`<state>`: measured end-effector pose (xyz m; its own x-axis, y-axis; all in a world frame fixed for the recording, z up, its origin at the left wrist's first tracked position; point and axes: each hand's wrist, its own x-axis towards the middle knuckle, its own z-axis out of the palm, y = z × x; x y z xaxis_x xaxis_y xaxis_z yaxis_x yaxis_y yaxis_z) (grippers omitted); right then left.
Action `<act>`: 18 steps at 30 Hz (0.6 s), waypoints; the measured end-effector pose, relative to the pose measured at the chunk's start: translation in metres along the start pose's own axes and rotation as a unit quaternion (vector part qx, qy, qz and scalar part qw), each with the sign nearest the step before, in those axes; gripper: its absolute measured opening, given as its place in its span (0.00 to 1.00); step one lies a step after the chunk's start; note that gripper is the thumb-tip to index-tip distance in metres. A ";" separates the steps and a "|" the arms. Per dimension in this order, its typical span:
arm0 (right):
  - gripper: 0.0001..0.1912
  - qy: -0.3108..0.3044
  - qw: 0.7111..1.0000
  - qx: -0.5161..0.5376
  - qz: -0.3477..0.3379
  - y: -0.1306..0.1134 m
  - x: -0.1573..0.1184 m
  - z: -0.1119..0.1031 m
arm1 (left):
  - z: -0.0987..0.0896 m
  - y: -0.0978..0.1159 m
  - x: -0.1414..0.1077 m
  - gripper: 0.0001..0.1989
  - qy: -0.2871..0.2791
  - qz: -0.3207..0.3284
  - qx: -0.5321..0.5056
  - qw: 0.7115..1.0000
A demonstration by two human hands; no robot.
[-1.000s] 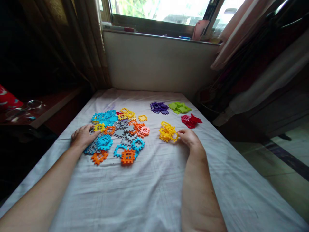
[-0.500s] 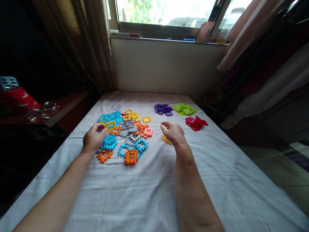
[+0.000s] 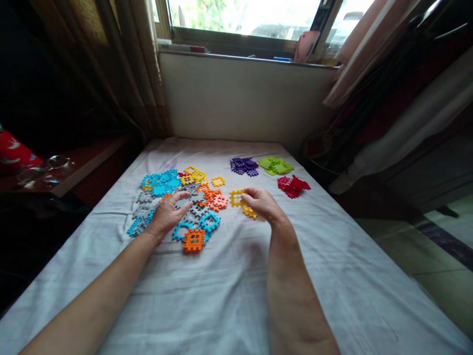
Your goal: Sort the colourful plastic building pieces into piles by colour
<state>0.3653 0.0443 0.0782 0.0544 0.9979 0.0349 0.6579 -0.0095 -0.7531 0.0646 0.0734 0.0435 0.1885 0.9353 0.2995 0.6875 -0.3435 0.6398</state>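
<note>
Between the thumb and fingers of my right hand (image 3: 263,203) is a yellow square building piece (image 3: 236,198) with notched edges and a window grid. Under that hand lie more yellow pieces (image 3: 250,212), partly covered. My left hand (image 3: 169,214) hovers over the mixed pile, its thumb and fingers apart and nothing visible between them. Around it are blue pieces (image 3: 160,182), grey pieces (image 3: 197,213) and orange pieces (image 3: 194,240). A few yellow pieces (image 3: 195,176) sit at the pile's far side, with a single yellow frame (image 3: 218,181) beside them.
Sorted by colour at the far right are a purple heap (image 3: 244,166), a green heap (image 3: 276,165) and a red heap (image 3: 293,186). Everything lies on a pale sheet (image 3: 207,305). To the left, glasses (image 3: 59,161) rest on a wooden surface (image 3: 92,158). A window is ahead.
The yellow piece that was in my left hand is now in my right. My left hand has moved right, over the pile's middle. The view has turned slightly.
</note>
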 end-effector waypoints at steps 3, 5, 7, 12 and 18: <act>0.13 0.044 0.995 -0.036 0.081 0.036 0.000 -0.029 | -0.021 -0.042 0.016 0.25 0.008 -0.018 0.155 0.988; 0.15 0.058 0.989 -0.063 0.118 0.052 0.000 -0.037 | -0.033 -0.067 0.025 0.27 0.012 -0.058 0.237 0.970; 0.19 0.057 0.984 -0.092 0.144 0.059 0.000 -0.037 | -0.040 -0.085 0.032 0.28 0.000 -0.094 0.291 0.952; 0.26 0.063 0.963 -0.165 0.203 0.053 0.000 -0.034 | -0.043 -0.094 0.036 0.28 -0.057 -0.119 0.340 0.931; 0.22 0.104 0.959 -0.174 0.198 0.043 0.001 -0.034 | -0.040 -0.072 0.020 0.24 -0.080 -0.074 0.338 0.935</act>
<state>0.4197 0.0424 0.0682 0.4768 0.8774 -0.0520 0.7636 -0.4428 -0.4699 -0.0092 0.1137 0.0319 0.1210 0.9877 0.0989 0.9903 -0.1270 0.0568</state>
